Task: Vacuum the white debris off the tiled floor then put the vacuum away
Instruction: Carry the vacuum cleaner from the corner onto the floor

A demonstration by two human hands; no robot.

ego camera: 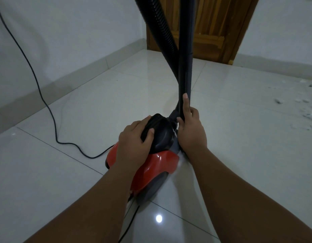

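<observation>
The wand [185,71] is clamped low down by the right hand [191,130], thumb laid up along it, while the left hand [134,146] is closed over the black handle on top of the vacuum [157,162], fingers wrapped round its near edge. Judged from this, the task is barely begun: white debris [307,109] is seen unswept at far right on the floor [239,155], well apart from the vacuum, w/ stowing also left. The vacuum, a small red-and-black canister w/ ribbed hose [160,32] and cord [37,81] trailing left, is set mid-floor, just in front of the person.
</observation>
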